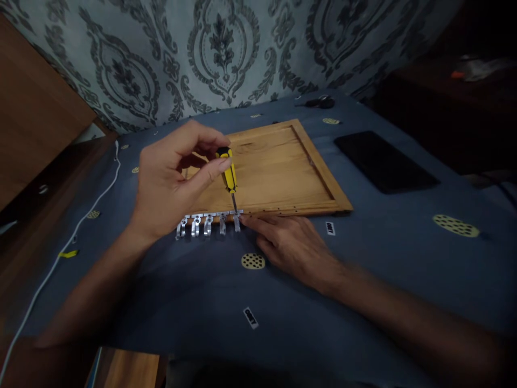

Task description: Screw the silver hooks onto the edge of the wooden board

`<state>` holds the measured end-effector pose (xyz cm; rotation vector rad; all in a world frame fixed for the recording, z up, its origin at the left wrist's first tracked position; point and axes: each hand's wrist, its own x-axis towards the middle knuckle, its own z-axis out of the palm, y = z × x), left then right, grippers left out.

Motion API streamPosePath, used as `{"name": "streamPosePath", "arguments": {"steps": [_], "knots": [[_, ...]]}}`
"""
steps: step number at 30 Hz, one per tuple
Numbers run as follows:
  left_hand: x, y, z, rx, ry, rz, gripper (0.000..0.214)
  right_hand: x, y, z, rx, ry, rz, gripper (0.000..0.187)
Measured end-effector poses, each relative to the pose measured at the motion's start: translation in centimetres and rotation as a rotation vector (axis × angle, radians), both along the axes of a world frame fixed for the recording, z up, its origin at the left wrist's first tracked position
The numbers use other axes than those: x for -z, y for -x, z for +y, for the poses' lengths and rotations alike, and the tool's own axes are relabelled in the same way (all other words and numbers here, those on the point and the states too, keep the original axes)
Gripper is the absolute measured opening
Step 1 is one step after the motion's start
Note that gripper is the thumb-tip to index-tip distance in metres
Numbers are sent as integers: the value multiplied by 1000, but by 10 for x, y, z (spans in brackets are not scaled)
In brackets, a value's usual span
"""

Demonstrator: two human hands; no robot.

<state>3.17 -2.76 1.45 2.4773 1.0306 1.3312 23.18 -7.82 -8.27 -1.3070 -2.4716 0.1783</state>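
My left hand (pixel 173 178) grips a yellow and black screwdriver (pixel 229 175) by its handle, thumb and fingers closed around it. Its shaft points down, and the tip meets the rightmost bracket of a metal hook strip (pixel 209 217). Several silver hooks hang from that strip along the near edge of a wooden framed panel (pixel 278 167). My right hand (pixel 293 245) lies low beside the frame, index finger stretched out and touching the strip's right end. Its other fingers are partly curled, and nothing shows in them. Small dark holes dot the frame edge right of the strip.
Everything rests on a dark blue patterned cloth (pixel 307 328). Right of the panel lies a black tablet-like slab (pixel 383 161). A dark object (pixel 321 101) sits near the patterned wall. Along the left side runs a white cable (pixel 86 215), near a wooden cabinet (pixel 40 102).
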Motion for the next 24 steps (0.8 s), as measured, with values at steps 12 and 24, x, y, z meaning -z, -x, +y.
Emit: {"name": "streamPosePath", "arguments": {"steps": [12,24], "knots": [[-1,-1,1,36,-115,72,9,-1,1,0,1,-7,-4,42],[-2,0,-6,-17,-15,20,21,-2,0,0,-9,21,-4,43]]}}
